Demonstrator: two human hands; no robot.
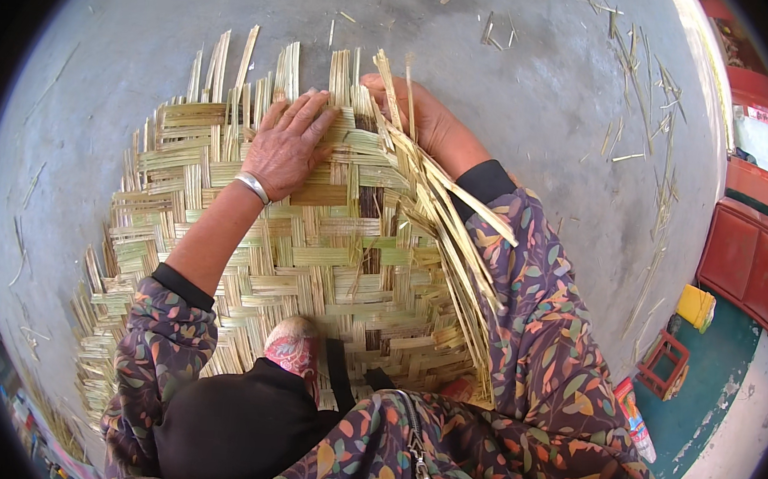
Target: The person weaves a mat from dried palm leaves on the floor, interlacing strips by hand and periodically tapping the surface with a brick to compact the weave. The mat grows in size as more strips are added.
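Note:
A mat [320,257] woven from flat, split plant strips lies on the floor under my arms. My left hand [285,148] rests palm down near its far edge, fingers stretched out over the weave, a silver bracelet on the wrist. At the mat's far right corner, my right hand [435,126] curls around the upright strip ends, its fingertips partly hidden behind them. A bundle of loose strips [457,236] runs from that corner down the right edge, beside my right sleeve. Uneven strip ends [287,68] stick out along the far edge.
My patterned shoe [293,349] stands on the near part of the mat. Strip scraps [664,179] lie scattered over the grey concrete floor [555,91]. Farther right are a dark red chair [750,258], a yellow object [695,308] and a small red wooden frame [663,364].

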